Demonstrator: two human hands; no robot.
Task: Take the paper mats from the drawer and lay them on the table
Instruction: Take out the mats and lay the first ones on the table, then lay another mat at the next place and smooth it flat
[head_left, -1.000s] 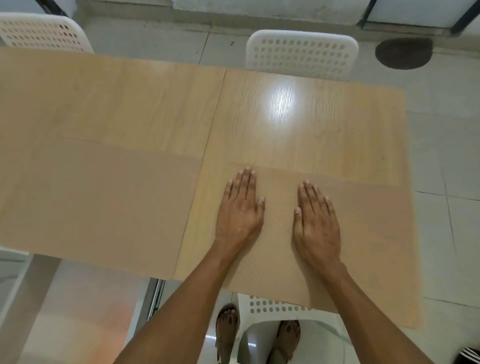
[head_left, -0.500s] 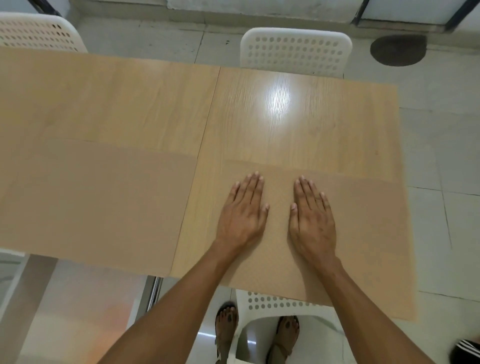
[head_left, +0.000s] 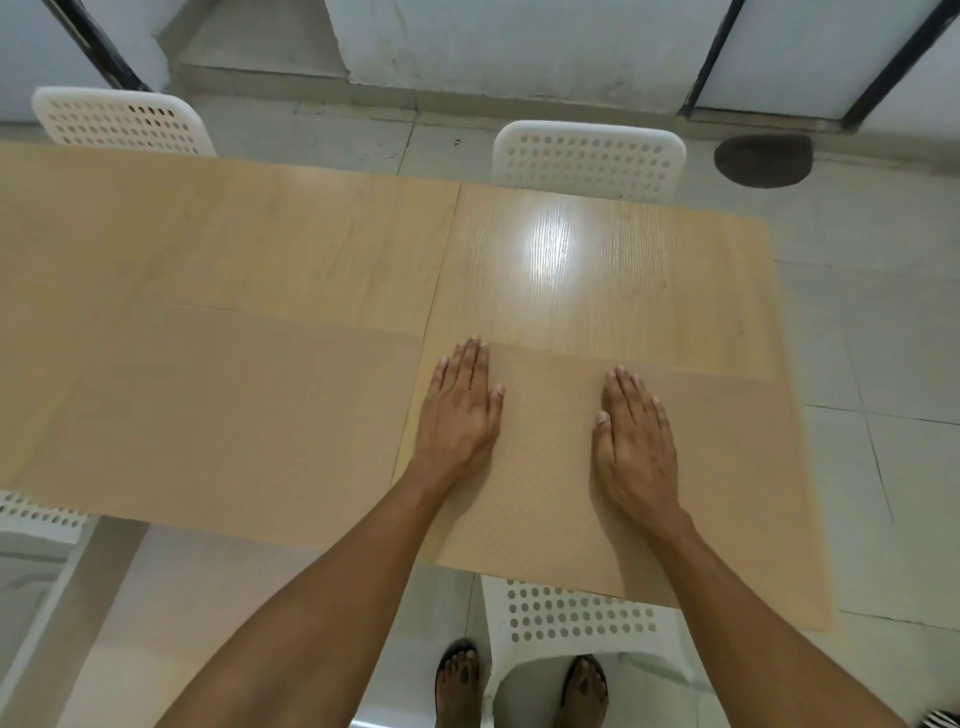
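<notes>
From the head view, both hands are down flat on a brown paper mat (head_left: 727, 467) at the right end of the wooden table (head_left: 597, 260). The left hand (head_left: 460, 415) lies palm down with its fingers straight and close together, fingertips reaching the mat's far edge near its left corner. The right hand (head_left: 634, 447) lies the same way, palm pressed on the paper, fingers straight and together, thumb tucked alongside. The two hands are apart, with bare mat between them. This mat runs to the table's near edge and out to the right edge. A second paper mat (head_left: 218, 415) lies flat on the left half of the table, just beside the first, with a narrow strip of wood showing between them. A bright glare sits on the tabletop beyond the hands. Across the table stand two white perforated chairs, one at far left (head_left: 124, 122) and one opposite the hands (head_left: 589, 158). Another white chair (head_left: 576, 618) sits below the near edge, and the person's feet in sandals (head_left: 460, 680) stand on the tiled floor (head_left: 883, 322).
</notes>
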